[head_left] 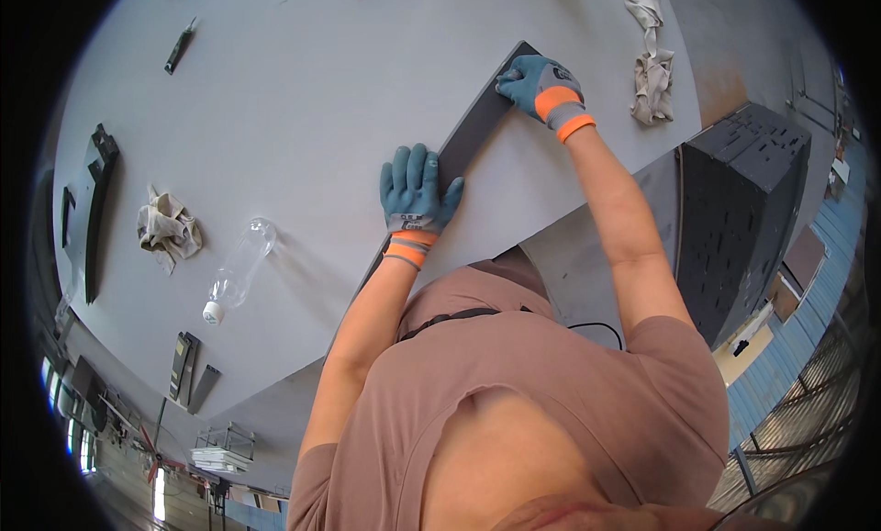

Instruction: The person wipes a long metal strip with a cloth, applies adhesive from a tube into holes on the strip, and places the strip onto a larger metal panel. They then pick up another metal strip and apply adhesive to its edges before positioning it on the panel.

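Note:
A long, narrow dark grey board (pixel 475 132) lies slantwise across the table, its far end up and to the right. My left hand (pixel 415 190), in a blue-grey glove with an orange cuff, rests flat on the board's nearer part with fingers stretched out. Toward the far end, my right hand (pixel 541 83) is in a matching glove. Its fingers are curled closed over the board; whatever they may hold is hidden beneath them. The board's near end is partly covered by my left forearm.
Left of my hands lie a clear plastic bottle (pixel 240 267), a crumpled cloth (pixel 168 226), dark metal pieces (pixel 95 201) and small strips (pixel 184 366). A utility knife (pixel 181 46) lies farther off. Rags (pixel 652 81) lie at the right edge. A stack of dark panels (pixel 734 210) stands right.

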The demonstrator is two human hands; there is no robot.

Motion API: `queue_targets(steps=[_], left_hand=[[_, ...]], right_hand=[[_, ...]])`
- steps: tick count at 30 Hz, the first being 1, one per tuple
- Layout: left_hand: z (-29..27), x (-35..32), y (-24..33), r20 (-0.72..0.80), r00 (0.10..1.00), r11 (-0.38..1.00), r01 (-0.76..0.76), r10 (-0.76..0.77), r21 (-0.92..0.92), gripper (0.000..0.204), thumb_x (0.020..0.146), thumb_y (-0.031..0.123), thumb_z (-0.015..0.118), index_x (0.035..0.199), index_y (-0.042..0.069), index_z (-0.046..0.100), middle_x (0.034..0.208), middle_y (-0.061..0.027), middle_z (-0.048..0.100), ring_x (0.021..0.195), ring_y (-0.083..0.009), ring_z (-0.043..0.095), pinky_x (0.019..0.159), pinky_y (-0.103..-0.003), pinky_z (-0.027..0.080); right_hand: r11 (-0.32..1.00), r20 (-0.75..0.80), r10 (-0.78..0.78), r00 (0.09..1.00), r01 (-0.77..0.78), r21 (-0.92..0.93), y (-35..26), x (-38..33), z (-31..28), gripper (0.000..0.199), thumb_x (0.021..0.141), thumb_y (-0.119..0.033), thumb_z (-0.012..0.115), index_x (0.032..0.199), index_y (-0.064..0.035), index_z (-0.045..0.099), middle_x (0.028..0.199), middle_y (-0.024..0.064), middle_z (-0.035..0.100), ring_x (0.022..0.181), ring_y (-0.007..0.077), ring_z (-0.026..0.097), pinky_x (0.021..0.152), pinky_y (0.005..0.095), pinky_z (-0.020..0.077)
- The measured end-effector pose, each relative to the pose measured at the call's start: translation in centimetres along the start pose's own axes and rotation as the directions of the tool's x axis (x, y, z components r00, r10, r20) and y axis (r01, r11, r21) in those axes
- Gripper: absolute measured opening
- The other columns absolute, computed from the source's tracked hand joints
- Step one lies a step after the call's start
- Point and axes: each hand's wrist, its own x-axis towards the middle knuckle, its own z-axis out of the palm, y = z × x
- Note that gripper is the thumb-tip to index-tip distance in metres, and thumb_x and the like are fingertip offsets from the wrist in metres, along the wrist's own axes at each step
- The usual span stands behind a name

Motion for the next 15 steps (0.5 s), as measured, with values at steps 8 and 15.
queue_targets(steps=[8, 15], left_hand=[[0.2, -0.1, -0.3, -0.022, 1.0, 1.0, -0.022, 0.022, -0.01, 0.057, 0.084, 0.043, 0.08, 0.124, 0.005, 0.069, 0.138, -0.0141, 0.065, 0.134, -0.0381, 0.056, 0.111, -0.055, 0.04], [0.1, 0.0, -0.3, -0.009, 1.0, 1.0, -0.018, 0.018, -0.01, 0.056, 0.085, 0.043, 0.08, 0.124, 0.004, 0.068, 0.138, -0.0141, 0.065, 0.134, -0.0378, 0.056, 0.11, -0.054, 0.04]], right_hand=[[0.999, 0.036, -0.028, 0.999, 0.029, -0.046, -0.1, 0.4, 0.3, 0.02, 0.085, -0.029, 0.076, 0.085, -0.0097, 0.071, 0.101, 0.0058, 0.08, 0.095, 0.0256, 0.074, 0.086, 0.0375, 0.056], [0.991, 0.002, 0.009, 1.0, -0.009, -0.136, -1.2, -0.3, 0.2, 0.024, 0.086, -0.032, 0.072, 0.088, -0.0081, 0.073, 0.099, 0.0104, 0.078, 0.092, 0.0317, 0.072, 0.085, 0.0412, 0.0558]])
